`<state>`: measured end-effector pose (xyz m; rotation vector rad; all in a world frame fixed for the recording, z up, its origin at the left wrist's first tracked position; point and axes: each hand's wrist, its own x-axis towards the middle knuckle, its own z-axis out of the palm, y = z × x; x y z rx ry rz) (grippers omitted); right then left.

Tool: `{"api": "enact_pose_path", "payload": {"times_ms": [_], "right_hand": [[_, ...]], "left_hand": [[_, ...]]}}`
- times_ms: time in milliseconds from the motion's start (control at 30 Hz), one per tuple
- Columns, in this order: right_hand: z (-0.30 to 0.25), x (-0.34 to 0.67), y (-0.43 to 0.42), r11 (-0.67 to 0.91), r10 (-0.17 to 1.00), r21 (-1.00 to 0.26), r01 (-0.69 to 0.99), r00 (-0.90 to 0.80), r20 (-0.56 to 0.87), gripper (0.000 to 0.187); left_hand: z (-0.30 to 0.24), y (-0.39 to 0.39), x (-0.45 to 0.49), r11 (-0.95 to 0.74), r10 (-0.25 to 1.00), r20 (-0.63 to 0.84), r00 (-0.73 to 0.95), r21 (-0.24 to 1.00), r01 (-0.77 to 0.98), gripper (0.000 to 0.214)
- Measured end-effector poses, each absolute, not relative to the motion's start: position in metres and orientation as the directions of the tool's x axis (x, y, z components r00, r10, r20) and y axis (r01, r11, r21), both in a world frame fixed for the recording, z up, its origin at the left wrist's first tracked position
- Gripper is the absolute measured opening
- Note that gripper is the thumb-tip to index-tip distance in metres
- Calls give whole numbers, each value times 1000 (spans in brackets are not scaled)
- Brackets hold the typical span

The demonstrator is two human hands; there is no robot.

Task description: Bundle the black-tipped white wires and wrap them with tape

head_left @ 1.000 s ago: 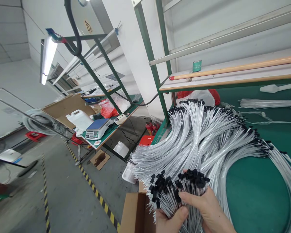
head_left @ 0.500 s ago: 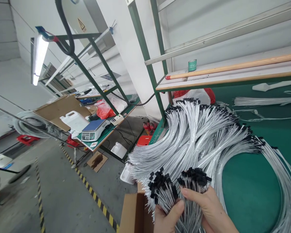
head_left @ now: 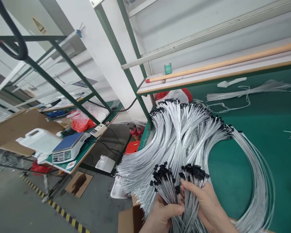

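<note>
This is a cable-making workshop: long green-topped workbenches (head_left: 242, 155), heaps of thin white black-tipped cables (head_left: 177, 142), a blue-topped digital weighing scale (head_left: 69, 147), and yellow-and-black hazard tape (head_left: 63, 213) along a grey concrete floor (head_left: 21, 210).

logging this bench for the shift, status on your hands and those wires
Left hand and right hand each gripping a bunch of black-tipped white wires. Large fanned pile of the same wires on green bench mat. Cardboard box beside left hand.
</note>
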<state>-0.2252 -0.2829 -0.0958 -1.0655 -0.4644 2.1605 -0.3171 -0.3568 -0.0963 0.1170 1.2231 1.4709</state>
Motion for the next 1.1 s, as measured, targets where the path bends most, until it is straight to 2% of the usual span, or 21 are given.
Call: {"api": "enact_pose_path", "payload": {"times_ms": [100,233,500,633,833,1000,1100], "right_hand": [[-102,-227,-283,-696,716,-594,-402,-443,-539,27],[-106,-228,-283,-689,721,-605,-400,-468,-512,40],[-100,-232,-284,-630,752,-711,-314,-474,-457,43],[-103,-234,-285,-577,792,-763,-290,-427,-437,41],[-103,-235,-289,-607,787,-736,-300,-350,-507,37],[-105,-236,-289,-579,810,-749,-322,-336,-481,34],[-108,-237,-288,-571,815,-755,-322,-330,-476,33]], "left_hand": [[-102,-355,-323,191,823,-473,-314,752,-631,44],[-112,-354,-326,167,849,-409,-334,808,-566,35],[-121,-359,-330,132,870,-349,-349,845,-518,48],[-125,-361,-329,115,817,-352,-457,876,-469,49],[-130,-365,-328,254,664,-547,-510,806,-534,36],[-139,-371,-330,299,572,-573,-587,812,-501,33],[-141,-373,-330,306,565,-558,-607,826,-474,32]]}}
